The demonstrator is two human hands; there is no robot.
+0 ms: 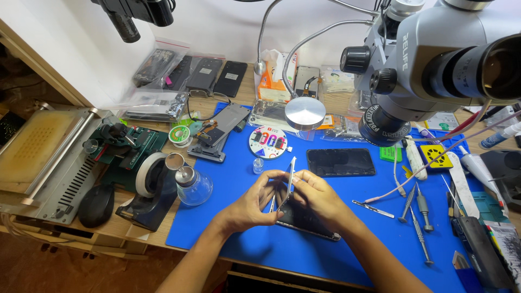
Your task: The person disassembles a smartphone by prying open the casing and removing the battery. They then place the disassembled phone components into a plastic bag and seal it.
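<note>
Surface: blue work mat (244,239) on a cluttered wooden desk, microscope (434,59) over the far right corner.
Left hand (252,203): pinching the thin raised panel (291,176).
Right hand (317,195): gripping the same panel's other side.
Phone body (306,220): flat near the mat's front edge, under both hands.
Progress: panel lifted edge-up; apparently not fully free.
Room: bare mat front-left; screwdrivers (418,217) crowd the right.

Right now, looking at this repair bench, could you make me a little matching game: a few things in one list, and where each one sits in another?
Things:
1. dark phone
2. glass bottle
3. screwdrivers
4. thin panel

Places:
A. left edge of the blue mat
B. pinched between left hand and right hand
C. flat on the mat, under the microscope
D. right of the hands

Pairs: 1-C, 2-A, 3-D, 4-B
</note>
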